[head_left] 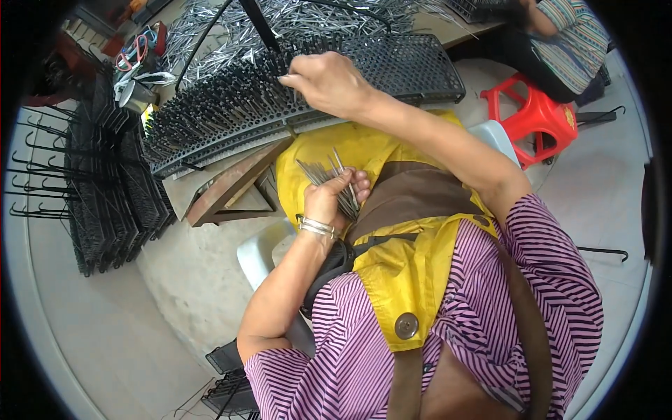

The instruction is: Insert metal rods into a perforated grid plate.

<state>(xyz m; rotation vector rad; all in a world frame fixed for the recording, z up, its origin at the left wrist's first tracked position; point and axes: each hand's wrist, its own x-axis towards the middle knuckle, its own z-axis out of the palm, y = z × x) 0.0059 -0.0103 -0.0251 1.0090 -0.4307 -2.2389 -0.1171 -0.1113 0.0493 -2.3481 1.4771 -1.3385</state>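
A long black perforated rack (392, 66) lies across the surface (448, 28) in front of the person, curving in the fisheye from lower left to upper right. Its left half is already bristling with upright metal pins (224, 98); its right half shows bare holes. Beyond it, a loose heap of the same silvery pins (231, 28) is spread over the surface, and stacks of empty black racks (112, 189) stand on the floor to the left.

The right hand (329, 82) is up at the rack, right at the boundary between filled and bare holes. Its grip is pinched together, thumb against fingertips, apparently on a single pin, though the pin itself is too thin to make out there.

The left hand (334, 198) rests low over the yellow apron (392, 231), well apart from the rack and nearer the body. Its grip is clamped around a bundle of pins (332, 178), which fan out up and to the left from the fist, their long axes pointing roughly toward the rack.

So the supply sits below and toward the body from the right hand, and the open holes lie to that hand's right. The right hand is much the nearer to the rack.

A red plastic stool (535, 115) stands to the right, beside another seated person (567, 42).
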